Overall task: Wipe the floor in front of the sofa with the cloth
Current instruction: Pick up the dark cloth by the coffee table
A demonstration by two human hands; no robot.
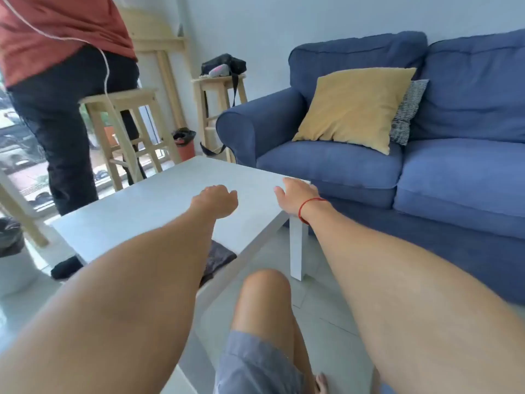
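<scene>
Left hand, fingers curled together on nothing, over white rectangular tabletop; right hand on its 2 o'clock corner, thumb apart, finger grip hidden, cannot tell; dark brown cloth on pale tiled floor beneath the tabletop, 6 o'clock of left hand; blue fabric sofa at 3 o'clock.

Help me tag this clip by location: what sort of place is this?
Most likely a home living room: a blue sofa with a yellow cushion on it, a low white coffee table in front of it, and wooden stools beyond.
</scene>
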